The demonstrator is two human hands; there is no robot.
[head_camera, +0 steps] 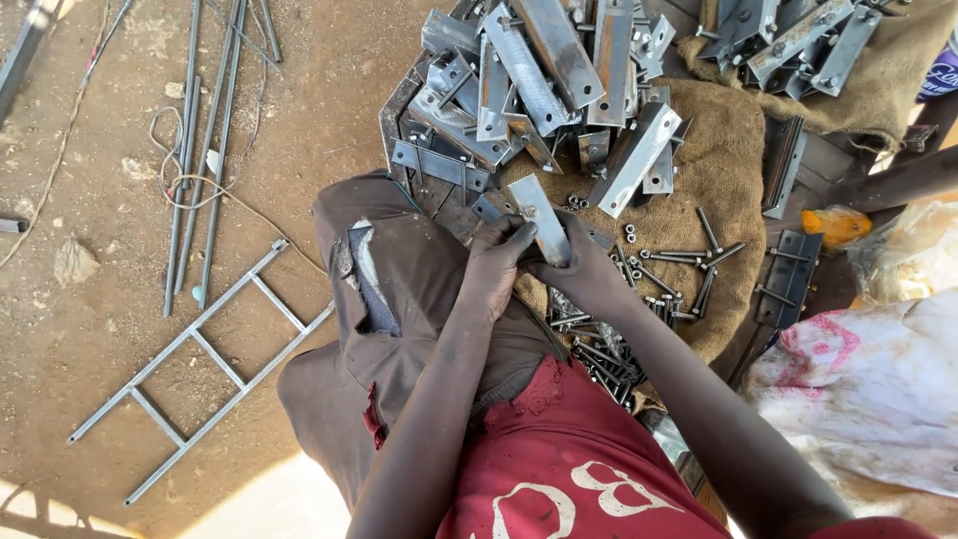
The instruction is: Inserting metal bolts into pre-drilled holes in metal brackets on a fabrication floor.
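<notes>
Both hands, left hand (pixel 496 262) and right hand (pixel 582 271), have their fingers closed around a steel bracket (pixel 540 218) at center; more brackets (pixel 539 80) heaped at twelve o'clock, bolts (pixel 671 268) on burlap sacking (pixel 718 170) at three o'clock.

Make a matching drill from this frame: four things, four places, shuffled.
Things:
1. metal plate
2. ladder-like frame
3. loose bolts
4. thin rods

Places:
A. flat on the dirt, lower left of view
B. scattered on the burlap sack, right of the hands
C. held between left hand and right hand
D. lying lengthwise on the dirt, upper left

Pairs: 1-C, 2-A, 3-B, 4-D
</notes>
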